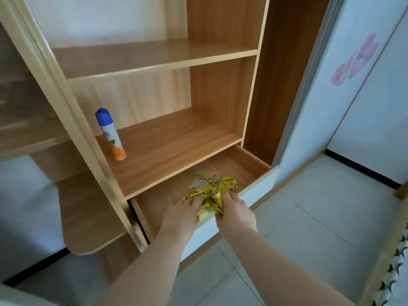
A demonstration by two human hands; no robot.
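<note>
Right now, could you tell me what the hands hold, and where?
Left hand and right hand grip the yellow packets at the bunch's near edge.

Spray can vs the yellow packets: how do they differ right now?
Spray can stands upright, alone on the shelf; yellow packets are a crumpled bunch at the open drawer.
Nothing touches the spray can; left hand and right hand both grip the yellow packets.
The spray can is white with a blue cap; the yellow packets are printed yellow.
Shared: both are in the same wooden cabinet.
</note>
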